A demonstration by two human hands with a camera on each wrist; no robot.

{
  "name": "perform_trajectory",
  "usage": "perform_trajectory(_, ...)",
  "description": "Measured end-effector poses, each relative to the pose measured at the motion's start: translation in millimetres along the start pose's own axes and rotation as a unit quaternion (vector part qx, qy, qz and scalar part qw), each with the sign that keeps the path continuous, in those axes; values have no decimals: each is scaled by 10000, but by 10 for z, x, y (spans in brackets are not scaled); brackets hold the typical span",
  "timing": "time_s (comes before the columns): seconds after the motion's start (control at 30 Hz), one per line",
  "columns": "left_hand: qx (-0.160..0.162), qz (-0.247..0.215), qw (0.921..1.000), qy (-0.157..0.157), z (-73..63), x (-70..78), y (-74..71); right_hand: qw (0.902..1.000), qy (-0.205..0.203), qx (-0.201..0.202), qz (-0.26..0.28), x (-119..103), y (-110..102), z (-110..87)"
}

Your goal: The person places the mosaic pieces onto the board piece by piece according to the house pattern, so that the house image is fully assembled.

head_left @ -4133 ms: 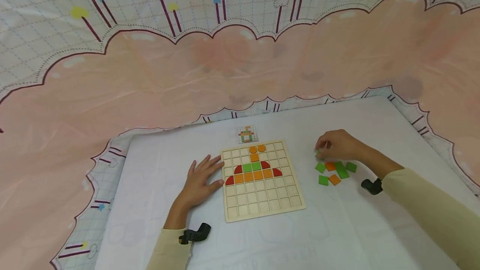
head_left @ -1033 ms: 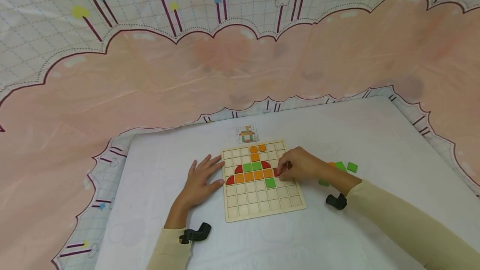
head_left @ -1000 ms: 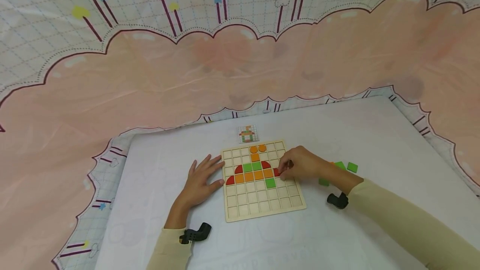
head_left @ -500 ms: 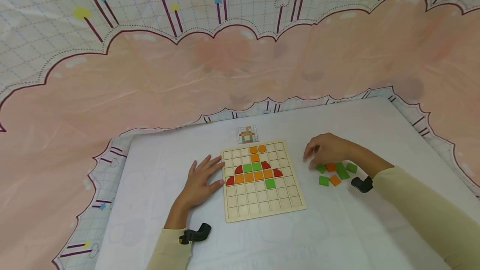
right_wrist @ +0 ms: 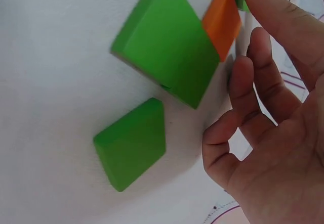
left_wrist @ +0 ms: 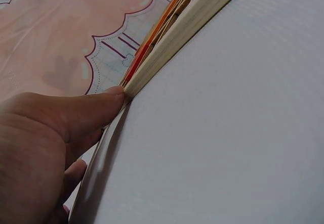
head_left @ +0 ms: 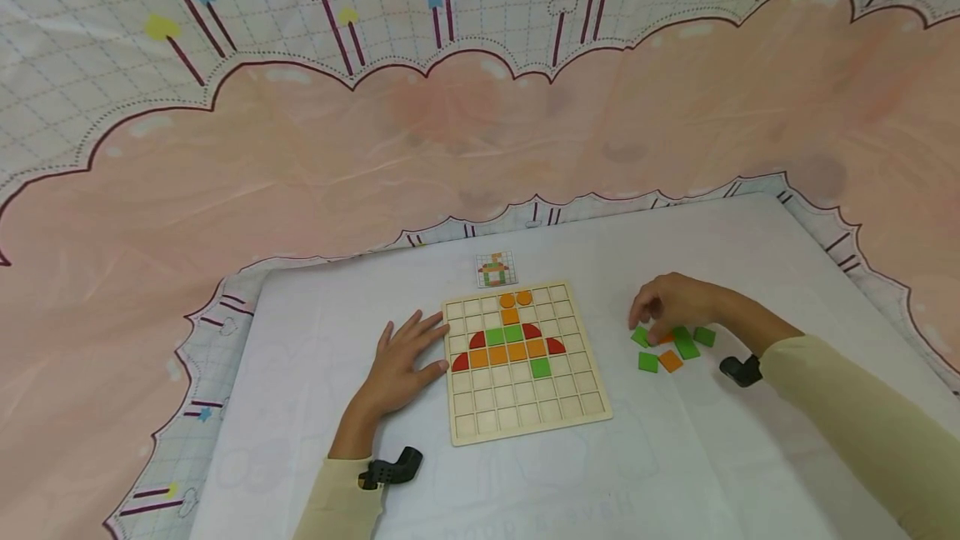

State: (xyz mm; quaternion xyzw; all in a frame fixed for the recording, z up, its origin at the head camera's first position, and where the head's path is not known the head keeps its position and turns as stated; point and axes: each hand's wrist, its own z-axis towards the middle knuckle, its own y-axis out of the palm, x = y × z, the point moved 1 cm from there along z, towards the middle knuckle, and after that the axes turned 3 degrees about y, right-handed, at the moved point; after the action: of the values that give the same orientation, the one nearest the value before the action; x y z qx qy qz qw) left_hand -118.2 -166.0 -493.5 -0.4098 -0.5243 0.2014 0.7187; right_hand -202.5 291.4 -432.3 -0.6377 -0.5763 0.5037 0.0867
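A wooden grid board (head_left: 525, 407) lies on the white-covered table, holding red quarter-round, orange and green tiles and two orange discs. My left hand (head_left: 401, 369) rests with spread fingers against the board's left edge; in the left wrist view the thumb (left_wrist: 96, 107) meets the board's corner edge. To the right of the board, my right hand (head_left: 678, 302) is low over a loose pile, thumb and forefinger at opposite edges of a green square tile (head_left: 640, 337). An orange tile is partly hidden under that thumb. The right wrist view shows a green rectangle (right_wrist: 167, 42) close by.
A small picture card (head_left: 495, 269) lies just beyond the board. Other loose tiles near the right hand include an orange square (head_left: 671, 361), a green square (head_left: 648, 362) and another green square (head_left: 704, 336). A patterned cloth (head_left: 420, 140) hangs behind the table.
A green square has appeared on the board under the orange row's right end. My right hand has gone from the board back to the pile. The left hand has stayed put.
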Motion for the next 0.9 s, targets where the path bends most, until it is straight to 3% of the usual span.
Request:
perform_trajectory(0.6, -45, 5, 10000, -43, -1, -7, 0, 9997, -211, -63, 138, 42, -22, 18)
perform_trajectory(0.9, -97, 29, 9999, -112, -1, -3, -3, 9994, -247, 81, 236, -52, -24, 111)
